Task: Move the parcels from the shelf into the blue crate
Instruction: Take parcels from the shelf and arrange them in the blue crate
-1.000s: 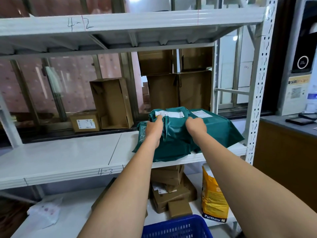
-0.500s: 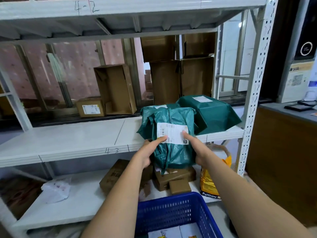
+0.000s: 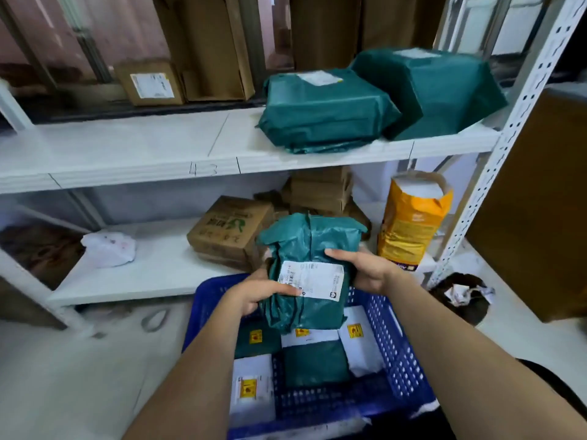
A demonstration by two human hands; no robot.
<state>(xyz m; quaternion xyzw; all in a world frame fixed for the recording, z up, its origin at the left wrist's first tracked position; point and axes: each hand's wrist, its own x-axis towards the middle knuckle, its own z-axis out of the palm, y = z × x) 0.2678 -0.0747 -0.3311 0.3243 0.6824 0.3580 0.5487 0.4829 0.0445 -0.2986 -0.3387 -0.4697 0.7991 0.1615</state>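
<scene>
Green parcel (image 3: 306, 274), gripped by both hands, hangs over blue crate (image 3: 394, 350) holding white and green parcels.

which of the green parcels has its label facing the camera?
The green parcel held by both hands over the blue crate: its white label faces the camera. The two on the shelf lie flat, labels on top.

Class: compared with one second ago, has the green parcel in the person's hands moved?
Yes. The green parcel has come down off the labelled shelf, toward the person, and is now held over the blue crate.
</scene>
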